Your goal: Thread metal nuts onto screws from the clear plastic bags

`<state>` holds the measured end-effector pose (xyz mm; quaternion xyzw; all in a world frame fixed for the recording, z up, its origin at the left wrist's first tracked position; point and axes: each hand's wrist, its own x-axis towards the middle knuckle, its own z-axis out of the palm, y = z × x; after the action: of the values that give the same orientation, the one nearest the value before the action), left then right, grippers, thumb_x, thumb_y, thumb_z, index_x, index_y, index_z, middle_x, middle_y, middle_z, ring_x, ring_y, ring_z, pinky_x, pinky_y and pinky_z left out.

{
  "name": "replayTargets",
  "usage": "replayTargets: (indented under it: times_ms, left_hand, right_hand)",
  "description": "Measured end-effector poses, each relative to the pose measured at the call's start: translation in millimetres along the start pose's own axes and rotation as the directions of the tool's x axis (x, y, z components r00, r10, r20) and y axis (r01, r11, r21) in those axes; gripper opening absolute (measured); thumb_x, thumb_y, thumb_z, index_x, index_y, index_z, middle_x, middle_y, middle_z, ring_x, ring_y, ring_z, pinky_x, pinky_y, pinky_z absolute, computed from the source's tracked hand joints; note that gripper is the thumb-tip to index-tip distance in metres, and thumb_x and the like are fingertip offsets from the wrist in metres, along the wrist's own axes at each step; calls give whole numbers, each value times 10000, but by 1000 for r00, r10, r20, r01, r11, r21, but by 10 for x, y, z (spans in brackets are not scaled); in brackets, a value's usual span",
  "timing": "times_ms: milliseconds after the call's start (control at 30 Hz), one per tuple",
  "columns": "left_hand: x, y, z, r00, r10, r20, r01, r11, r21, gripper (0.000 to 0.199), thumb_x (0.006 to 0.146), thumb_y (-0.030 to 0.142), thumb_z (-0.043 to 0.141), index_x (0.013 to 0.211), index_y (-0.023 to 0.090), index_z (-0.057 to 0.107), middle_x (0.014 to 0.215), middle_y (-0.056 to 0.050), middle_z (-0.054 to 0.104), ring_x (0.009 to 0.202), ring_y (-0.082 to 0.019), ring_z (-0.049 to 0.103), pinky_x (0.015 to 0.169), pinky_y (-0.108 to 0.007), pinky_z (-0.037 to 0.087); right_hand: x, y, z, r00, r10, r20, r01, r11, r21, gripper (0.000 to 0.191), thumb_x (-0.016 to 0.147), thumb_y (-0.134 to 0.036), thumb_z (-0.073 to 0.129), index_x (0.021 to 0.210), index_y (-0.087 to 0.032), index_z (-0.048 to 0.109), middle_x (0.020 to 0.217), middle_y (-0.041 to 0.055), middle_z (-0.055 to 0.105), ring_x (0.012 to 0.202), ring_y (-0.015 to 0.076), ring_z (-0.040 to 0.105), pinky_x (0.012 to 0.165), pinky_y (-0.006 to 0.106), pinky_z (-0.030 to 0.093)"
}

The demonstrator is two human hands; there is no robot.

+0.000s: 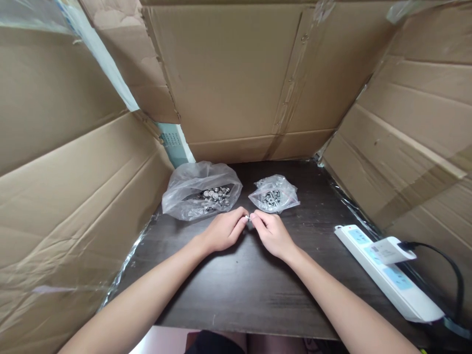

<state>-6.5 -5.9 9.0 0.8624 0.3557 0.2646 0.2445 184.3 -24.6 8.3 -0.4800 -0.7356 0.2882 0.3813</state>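
Note:
Near the middle of the dark table, my left hand (225, 230) and my right hand (272, 233) meet at the fingertips. Between their pinched fingers is a small shiny metal piece (248, 218), mostly covered, so its shape is hard to make out. Just beyond my left hand lies a large open clear plastic bag (180, 196) with round metal parts (216, 195) in it. A smaller clear bag (291, 199) holding little metal pieces (272, 198) lies just past my right hand.
A white power strip (391, 275) with a white plug adapter (393, 250) and black cable (455, 275) lies along the right side of the dark table (236, 290). Cardboard walls (236, 73) enclose the left, back and right.

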Motion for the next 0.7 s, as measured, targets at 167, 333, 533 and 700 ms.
replayTargets:
  times_ms: [167,333,533,700]
  left_hand:
    - [6,4,2,1000,-18,1,18,1000,-11,284,1072,368,328,1026,193,547,948,-55,681,824,-198,632,756,-310,466]
    - [9,17,-6,1000,-27,-1,27,999,-24,300,1073,378,318,1030,191,549,919,-54,675,796,-194,623,737,-308,467]
    - [6,26,-25,999,-40,8,40,998,-44,308,1072,387,322,1018,188,551,871,-42,667,750,-184,613,704,-297,461]
    - [2,30,-27,1000,-3,14,4,999,-39,284,1072,368,332,1026,193,550,941,-50,679,814,-188,630,756,-300,465]
  right_hand:
    - [-3,-16,-3,1000,-10,0,10,1000,13,394,1002,-393,414,654,-208,405,588,-31,442,561,125,413,569,275,298]
    - [-8,-22,5,1000,-10,-24,12,998,57,221,934,-329,507,748,-209,497,612,-35,474,567,133,436,565,263,336]
    - [-12,-43,-2,1000,-5,-5,5,998,67,257,954,-346,490,738,-208,494,631,-27,505,583,134,456,575,261,344]
    - [-6,-18,-4,1000,-11,0,11,1000,24,416,1014,-406,393,648,-209,399,588,-30,428,564,127,402,572,275,301]
